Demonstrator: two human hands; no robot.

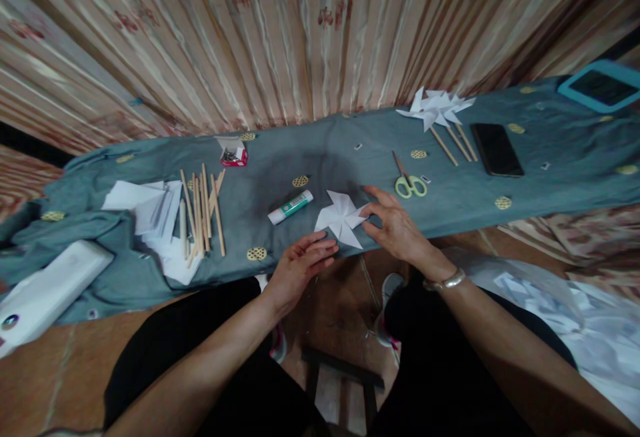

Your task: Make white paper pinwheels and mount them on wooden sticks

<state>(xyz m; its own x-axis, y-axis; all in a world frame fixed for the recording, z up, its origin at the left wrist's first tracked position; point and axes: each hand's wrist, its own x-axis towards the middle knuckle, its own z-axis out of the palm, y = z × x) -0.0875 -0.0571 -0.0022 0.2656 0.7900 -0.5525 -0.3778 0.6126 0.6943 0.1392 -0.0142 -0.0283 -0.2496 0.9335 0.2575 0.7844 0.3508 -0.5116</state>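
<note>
A white paper pinwheel [341,218] lies flat on the grey-blue cloth [310,157] near its front edge. My right hand [395,223] rests beside it, thumb and fingertips pinching the pinwheel's right blade. My left hand [300,265] lies just below the pinwheel with fingers stretched out, the fingertips touching its lower edge and holding nothing. A glue stick [291,207] lies on its side left of the pinwheel.
Wooden sticks [203,213] and white paper sheets [150,213] lie at the left, with a small red box [233,152] behind. Green scissors [409,182], finished pinwheels on sticks [440,113], a black phone [497,149] and a teal tray [603,85] sit to the right. A white device [45,290] lies far left.
</note>
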